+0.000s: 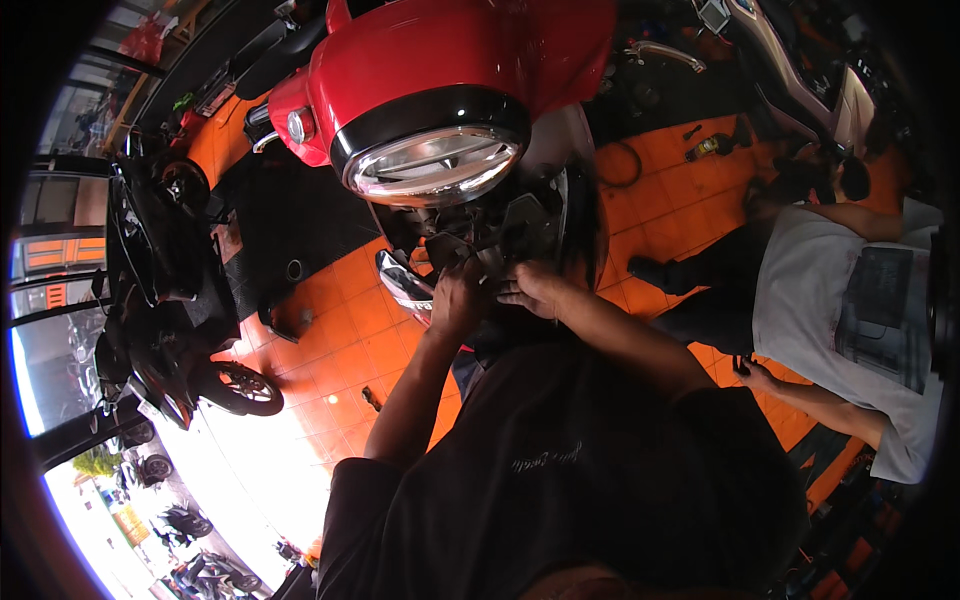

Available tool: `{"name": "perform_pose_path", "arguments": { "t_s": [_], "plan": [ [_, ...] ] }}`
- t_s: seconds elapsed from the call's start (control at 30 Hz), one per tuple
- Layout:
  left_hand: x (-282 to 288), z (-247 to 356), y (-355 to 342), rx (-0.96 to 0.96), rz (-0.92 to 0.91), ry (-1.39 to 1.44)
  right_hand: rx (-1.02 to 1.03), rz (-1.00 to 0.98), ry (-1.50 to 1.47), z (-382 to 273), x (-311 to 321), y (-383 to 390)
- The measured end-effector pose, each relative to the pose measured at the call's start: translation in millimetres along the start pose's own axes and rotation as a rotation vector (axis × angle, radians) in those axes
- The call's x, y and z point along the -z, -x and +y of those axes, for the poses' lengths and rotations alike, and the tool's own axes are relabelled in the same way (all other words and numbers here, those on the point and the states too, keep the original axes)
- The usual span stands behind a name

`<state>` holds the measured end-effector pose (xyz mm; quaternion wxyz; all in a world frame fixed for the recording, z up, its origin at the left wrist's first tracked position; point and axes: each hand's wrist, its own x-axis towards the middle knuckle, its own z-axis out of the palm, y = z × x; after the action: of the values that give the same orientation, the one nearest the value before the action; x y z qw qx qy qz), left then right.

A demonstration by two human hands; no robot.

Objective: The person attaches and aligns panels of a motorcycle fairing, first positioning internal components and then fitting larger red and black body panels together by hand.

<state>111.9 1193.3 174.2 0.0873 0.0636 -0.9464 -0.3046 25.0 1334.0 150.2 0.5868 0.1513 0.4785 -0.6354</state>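
Observation:
A red scooter (440,50) stands in front of me, its round chrome-rimmed headlight (432,162) facing up at the camera. Below the headlight the front is opened, showing dark parts and wiring (480,235). My left hand (458,298) reaches into that opening, fingers curled on something dark that I cannot make out. My right hand (537,288) rests beside it on the same dark parts, fingers bent. A chrome piece (403,282) sits just left of my left hand.
Another person in a grey shirt (850,320) crouches at the right on the orange tiled floor (340,320). A black motorcycle (170,290) is parked at the left. A second scooter (800,70) stands at the far right. Small tools (705,148) lie on the floor behind.

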Motion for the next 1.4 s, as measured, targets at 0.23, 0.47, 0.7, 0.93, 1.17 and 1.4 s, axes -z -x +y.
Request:
{"name": "perform_pose_path", "arguments": {
  "t_s": [0.23, 0.47, 0.7, 0.93, 1.17, 1.4],
  "plan": [
    [49.6, 15.9, -12.5, 0.137, 0.103, -0.172, 0.603, 0.309, 0.737, -24.3, 43.9, 61.9],
    [-20.0, 26.5, 42.3, 0.002, -0.320, 0.333, 0.834, 0.437, 1.048, -26.7, 50.5, 84.2],
    [-73.0, 43.9, 16.0, 0.084, -0.275, 0.306, 0.872, 0.382, 1.172, -10.3, 60.3, 67.0],
    [-120.4, 19.6, -8.1, 0.669, -0.209, 0.634, 0.848, 0.406, 1.237, -20.0, 67.1, 69.0],
    [-96.7, 44.7, 1.7, 0.479, -0.117, 0.521, 0.827, 0.364, 1.318, -25.1, 83.4, 84.5],
    [-87.7, 41.7, -5.3, 0.877, -0.277, 1.014, 0.872, 0.334, 1.325, -24.7, 74.9, 89.7]
  ]
}}
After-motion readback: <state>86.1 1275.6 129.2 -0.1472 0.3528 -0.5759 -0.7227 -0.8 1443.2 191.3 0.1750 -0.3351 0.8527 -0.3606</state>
